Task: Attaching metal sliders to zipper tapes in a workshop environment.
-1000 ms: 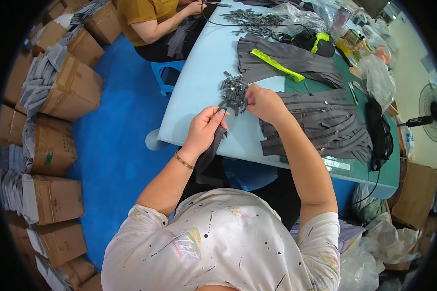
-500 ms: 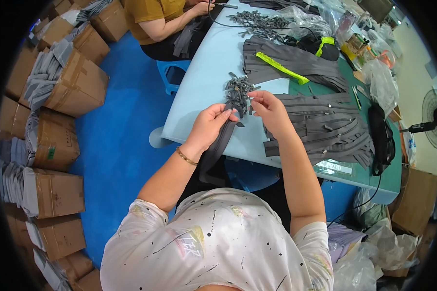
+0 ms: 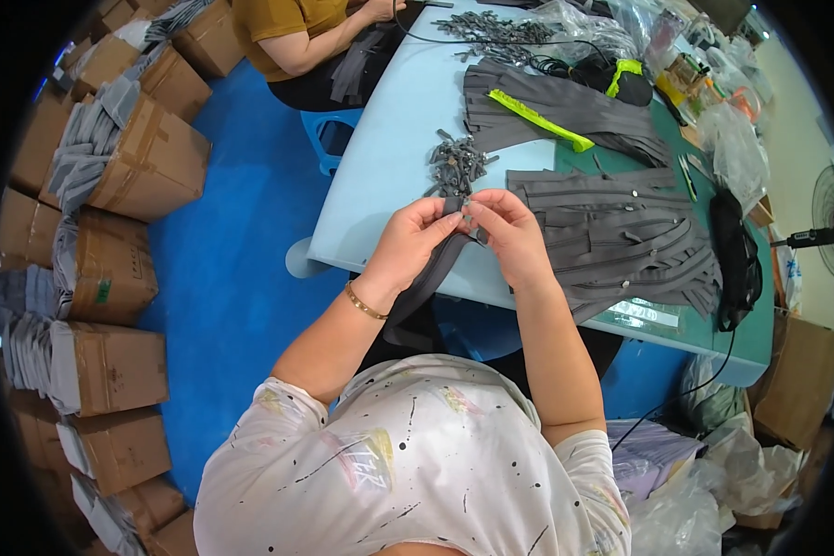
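Observation:
My left hand (image 3: 407,243) grips the end of a dark grey zipper strip (image 3: 432,273) between thumb and fingers. The strip's tail hangs down over the near edge of the table. Close against it, my right hand (image 3: 514,239) pinches at the same strip end; a small zipper slider appears to be between its fingertips, mostly hidden. Just beyond both hands lies a heap of grey zipper sliders (image 3: 458,164). To the right, many grey zippers (image 3: 611,232) are spread out side by side, some with shiny sliders on them.
More grey zippers (image 3: 565,102) lie farther back under a neon-yellow strip (image 3: 539,120), near a second slider heap (image 3: 491,32). Scissors (image 3: 687,178) and a black pouch (image 3: 733,269) are at the right. Another person (image 3: 296,42) sits at the far left; cardboard boxes (image 3: 148,153) line the floor.
My right hand has come from the slider heap down to the zipper end in my left hand. Both hands now meet there. The view has shifted slightly.

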A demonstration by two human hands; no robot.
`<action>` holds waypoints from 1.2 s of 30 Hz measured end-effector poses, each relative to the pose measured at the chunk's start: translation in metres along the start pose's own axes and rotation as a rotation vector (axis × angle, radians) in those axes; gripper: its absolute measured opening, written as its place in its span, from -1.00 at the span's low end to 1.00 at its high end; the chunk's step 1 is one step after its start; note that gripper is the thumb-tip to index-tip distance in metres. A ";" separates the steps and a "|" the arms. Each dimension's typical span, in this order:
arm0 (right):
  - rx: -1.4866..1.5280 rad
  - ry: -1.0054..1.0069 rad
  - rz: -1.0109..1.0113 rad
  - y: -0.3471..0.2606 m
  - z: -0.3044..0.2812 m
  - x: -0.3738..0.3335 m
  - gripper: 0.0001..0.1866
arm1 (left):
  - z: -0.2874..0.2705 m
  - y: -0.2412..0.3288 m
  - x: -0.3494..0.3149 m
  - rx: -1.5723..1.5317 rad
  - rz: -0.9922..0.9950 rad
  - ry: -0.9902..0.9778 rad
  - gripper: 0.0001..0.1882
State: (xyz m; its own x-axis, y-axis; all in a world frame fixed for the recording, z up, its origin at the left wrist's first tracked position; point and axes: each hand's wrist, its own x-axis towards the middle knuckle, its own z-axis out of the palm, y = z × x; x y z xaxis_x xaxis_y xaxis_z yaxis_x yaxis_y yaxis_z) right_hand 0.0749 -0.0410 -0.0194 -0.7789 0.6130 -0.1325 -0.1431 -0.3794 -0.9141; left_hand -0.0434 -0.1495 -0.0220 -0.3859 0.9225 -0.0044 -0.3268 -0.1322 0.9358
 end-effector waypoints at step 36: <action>-0.057 -0.013 -0.205 0.003 -0.006 -0.031 -0.73 | 0.019 0.015 -0.021 -0.094 -0.151 0.013 -0.85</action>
State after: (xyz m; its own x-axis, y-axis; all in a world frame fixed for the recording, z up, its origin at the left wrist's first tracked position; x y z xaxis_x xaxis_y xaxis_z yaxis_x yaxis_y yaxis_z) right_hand 0.1022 -0.0566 -0.0205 -0.7448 0.6642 0.0635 -0.2653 -0.2076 -0.9416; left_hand -0.0238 -0.1642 -0.0015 -0.3375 0.9297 -0.1475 -0.4612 -0.0267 0.8869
